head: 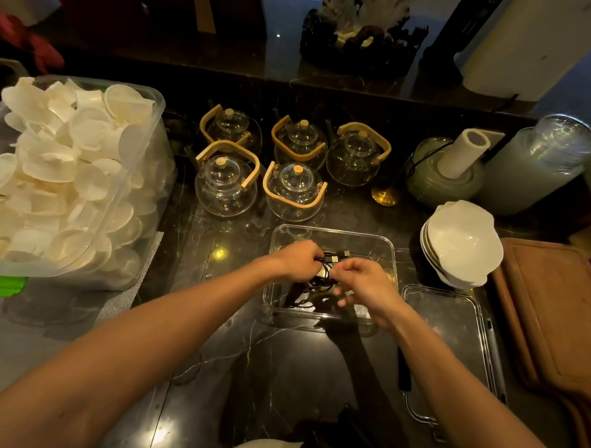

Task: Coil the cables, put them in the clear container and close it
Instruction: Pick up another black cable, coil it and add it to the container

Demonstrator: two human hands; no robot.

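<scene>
Both hands hold one coiled black cable just above the open clear container. Left hand has fingers curled round the coil's left side; right hand pinches loops on its right. USB plugs stick out rightward. More black cable lies directly beneath, inside the container. Its clear lid rests flat just right, nearer the right hand.

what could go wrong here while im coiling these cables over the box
The USB plugs stick out past the left hand, so the cable coil could spring open if the right hand lets go. Loose loops could hang over the clear container rim and block the lid. The glass teapots stand close behind.
</scene>
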